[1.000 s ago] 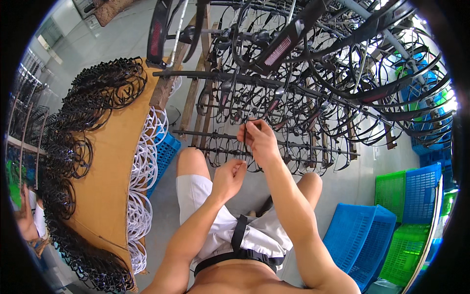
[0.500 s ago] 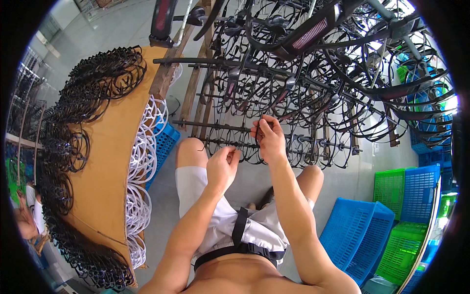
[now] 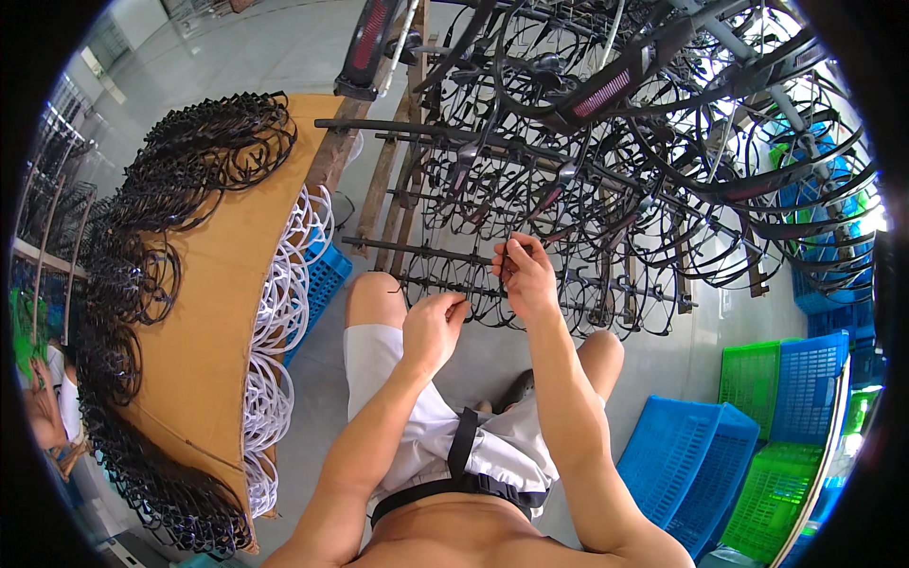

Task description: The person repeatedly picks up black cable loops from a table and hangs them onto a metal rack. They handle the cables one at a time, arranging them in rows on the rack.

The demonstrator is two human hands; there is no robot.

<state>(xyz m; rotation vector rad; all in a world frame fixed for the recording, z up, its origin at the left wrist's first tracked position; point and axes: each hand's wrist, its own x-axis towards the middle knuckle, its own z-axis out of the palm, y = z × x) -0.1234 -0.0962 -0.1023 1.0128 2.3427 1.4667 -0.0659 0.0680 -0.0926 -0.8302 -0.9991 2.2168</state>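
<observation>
My left hand (image 3: 434,331) is closed in a pinch in front of the lowest rods of a rack, its fingertips pointing right. Slightly higher and to its right, my right hand (image 3: 526,276) has its thumb and fingers pressed together. A thin dark bit shows at its fingertips, too small to name. Whatever the left fingers hold is hidden. Just beyond both hands, thin black curved frames (image 3: 578,213) hang in rows from dark rods (image 3: 417,249). Larger black bands with reddish mesh panels (image 3: 606,93) hang closer to the view at the upper right.
To the left stands a brown board (image 3: 204,331), edged with bundled black frames (image 3: 142,265) and white rings (image 3: 270,402). A blue crate (image 3: 322,275) is behind it. Blue crates (image 3: 677,464) and green crates (image 3: 772,497) are stacked at right. Another person (image 3: 57,407) shows at far left.
The view has shifted slightly, so the board and rack sit a little further right. My left fingertips have turned a bit to the right; my right hand stays pinched, slightly lower in view.
</observation>
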